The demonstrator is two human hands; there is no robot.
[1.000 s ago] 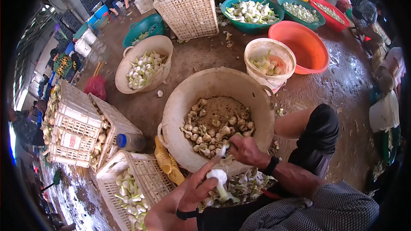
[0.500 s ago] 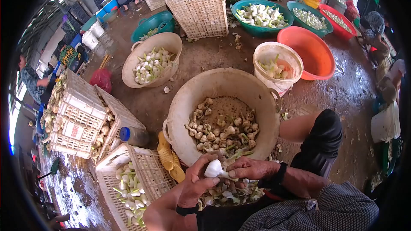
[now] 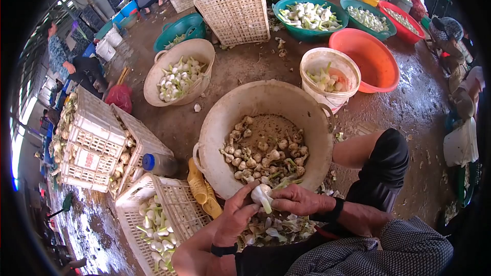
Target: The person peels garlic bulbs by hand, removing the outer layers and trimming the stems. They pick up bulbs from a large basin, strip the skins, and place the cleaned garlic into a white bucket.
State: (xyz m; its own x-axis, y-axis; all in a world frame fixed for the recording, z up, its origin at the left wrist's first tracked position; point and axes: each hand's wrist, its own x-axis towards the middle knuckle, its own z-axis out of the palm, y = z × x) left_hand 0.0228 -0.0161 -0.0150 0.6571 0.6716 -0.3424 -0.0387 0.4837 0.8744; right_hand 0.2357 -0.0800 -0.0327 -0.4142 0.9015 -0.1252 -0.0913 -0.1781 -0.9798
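Between my two hands is a white garlic bulb (image 3: 262, 197) with a short pale green stem pointing down. My left hand (image 3: 239, 209) grips the bulb from the left, fingers curled round it. On the other side, my right hand (image 3: 299, 200) pinches the bulb near its stem, thumb on top. Just beyond them stands a large beige tub (image 3: 220, 117) with unpeeled brown garlic bulbs (image 3: 263, 158) on its floor. Peeled skins and leaves (image 3: 279, 230) are heaped below my hands.
A white crate (image 3: 179, 207) with peeled garlic (image 3: 156, 230) sits at my left, beside yellow shoes (image 3: 204, 189) and a blue-lidded jar (image 3: 158, 163). Beyond the tub are a white bucket (image 3: 330, 76), an orange basin (image 3: 371, 61) and a beige basin (image 3: 153, 82). Other people work around the edges.
The garlic bulb has been turned so its stem points down instead of right, and a loose skin flap shows. At the far left, a person has stood up higher.
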